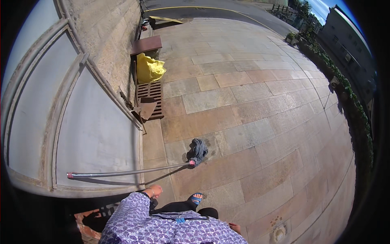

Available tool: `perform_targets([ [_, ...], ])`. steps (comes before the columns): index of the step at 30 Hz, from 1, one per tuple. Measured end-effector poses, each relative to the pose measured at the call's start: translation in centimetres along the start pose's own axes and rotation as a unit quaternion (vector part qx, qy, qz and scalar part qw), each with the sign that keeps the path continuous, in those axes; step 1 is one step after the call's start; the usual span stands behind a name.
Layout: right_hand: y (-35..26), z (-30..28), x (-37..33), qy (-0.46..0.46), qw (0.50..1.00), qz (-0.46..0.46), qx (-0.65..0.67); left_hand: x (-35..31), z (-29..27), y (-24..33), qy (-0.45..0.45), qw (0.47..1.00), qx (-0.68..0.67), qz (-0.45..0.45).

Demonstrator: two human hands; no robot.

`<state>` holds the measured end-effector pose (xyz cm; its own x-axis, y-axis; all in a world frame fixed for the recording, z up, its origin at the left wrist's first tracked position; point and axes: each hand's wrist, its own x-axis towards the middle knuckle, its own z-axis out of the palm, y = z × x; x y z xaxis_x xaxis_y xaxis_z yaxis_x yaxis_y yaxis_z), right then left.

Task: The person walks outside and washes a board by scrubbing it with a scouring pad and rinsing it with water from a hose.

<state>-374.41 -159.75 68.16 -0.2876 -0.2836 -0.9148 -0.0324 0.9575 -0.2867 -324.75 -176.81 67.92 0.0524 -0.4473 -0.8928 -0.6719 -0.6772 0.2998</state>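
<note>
1. A bulging yellow sack [150, 68] sits by the stone wall [105, 30], at the far end of a slotted grate [156, 90]; its contents are hidden.
2. The left hand [154, 190], a bracelet at its wrist, is near the mop [198, 151] handle and apart from it in view; its fingers look curled, but I cannot tell how far, or whether they hold anything; the right hand [234, 227] barely shows past the patterned garment [174, 227], so its grip cannot be told.
3. The mop's grey head lies on the paving [284, 142], ahead of a blue sandal [196, 198]; its handle runs left across the pale framed panel [95, 138], which takes up the left side.
</note>
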Motion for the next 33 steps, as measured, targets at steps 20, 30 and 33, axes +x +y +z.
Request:
perform_targets([
  [20,-78.1,-8.2,25.8,-0.017,0.959,-0.26,-0.114,20.6,-15.2,31.5,0.053,0.973,-0.207,-0.086],
  [30,-98.8,2.3,33.9,-0.113,0.972,-0.108,-0.176,34.2,-39.8,48.8,0.093,0.946,-0.299,-0.088],
  [33,-102.8,3.8,38.1,-0.192,0.859,-0.261,-0.397,38.2,-49.2,55.0,0.134,0.932,-0.334,-0.042],
])
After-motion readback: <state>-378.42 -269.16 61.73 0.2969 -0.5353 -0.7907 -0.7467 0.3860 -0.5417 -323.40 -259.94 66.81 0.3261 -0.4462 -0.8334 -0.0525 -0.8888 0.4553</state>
